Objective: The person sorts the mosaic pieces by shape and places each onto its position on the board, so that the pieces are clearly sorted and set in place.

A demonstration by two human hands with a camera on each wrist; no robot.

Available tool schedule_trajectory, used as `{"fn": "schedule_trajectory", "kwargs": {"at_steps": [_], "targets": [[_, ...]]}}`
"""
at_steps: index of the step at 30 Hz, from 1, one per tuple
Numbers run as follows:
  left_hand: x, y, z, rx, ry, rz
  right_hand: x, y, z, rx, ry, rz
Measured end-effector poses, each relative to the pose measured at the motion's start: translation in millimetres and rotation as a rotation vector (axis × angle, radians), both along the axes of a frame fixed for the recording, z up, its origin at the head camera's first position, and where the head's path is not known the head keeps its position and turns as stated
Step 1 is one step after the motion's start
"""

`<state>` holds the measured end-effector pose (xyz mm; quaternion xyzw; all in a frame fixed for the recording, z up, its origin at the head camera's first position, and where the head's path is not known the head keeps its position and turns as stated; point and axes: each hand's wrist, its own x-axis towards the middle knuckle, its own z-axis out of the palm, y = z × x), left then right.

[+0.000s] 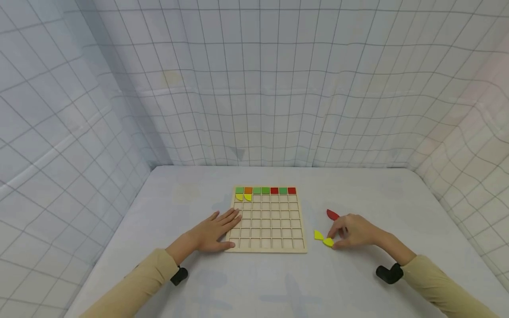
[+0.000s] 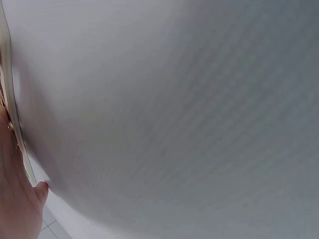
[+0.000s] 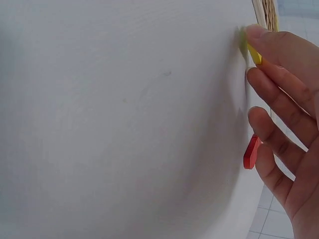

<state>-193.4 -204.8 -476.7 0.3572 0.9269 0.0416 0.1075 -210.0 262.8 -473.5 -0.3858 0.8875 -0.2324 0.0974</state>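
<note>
A wooden grid board lies on the table, its top row filled with green, orange and red square tiles. Two yellow rounded pieces sit in the second row at the left. My left hand rests flat with straight fingers over the board's left edge. To the right of the board, my right hand pinches a yellow leaf-shaped piece between thumb and index finger, low at the table; its thumb partly covers the piece in the right wrist view. Another yellow piece lies just left of it.
A red piece lies just beyond the right hand's knuckles. White cloth covers the table. Grid-patterned walls stand behind and at both sides. A black wrist device is on the right arm.
</note>
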Motion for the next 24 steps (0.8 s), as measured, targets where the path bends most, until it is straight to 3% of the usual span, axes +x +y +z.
{"fn": "schedule_trajectory", "kwargs": {"at_steps": [10, 20, 24], "targets": [[-2.5, 1, -1.9, -0.014, -0.011, 0.006, -4.3, -6, 5.1, -0.005, 0.002, -0.002], [-2.2, 0, -0.8, -0.015, -0.017, 0.012, -9.8, -23, 7.2, 0.008, 0.131, -0.047], [-1.8, -1, -2.2, -0.008, -0.016, 0.012, -9.0, -32, 8.7, 0.014, 0.143, -0.079]]}}
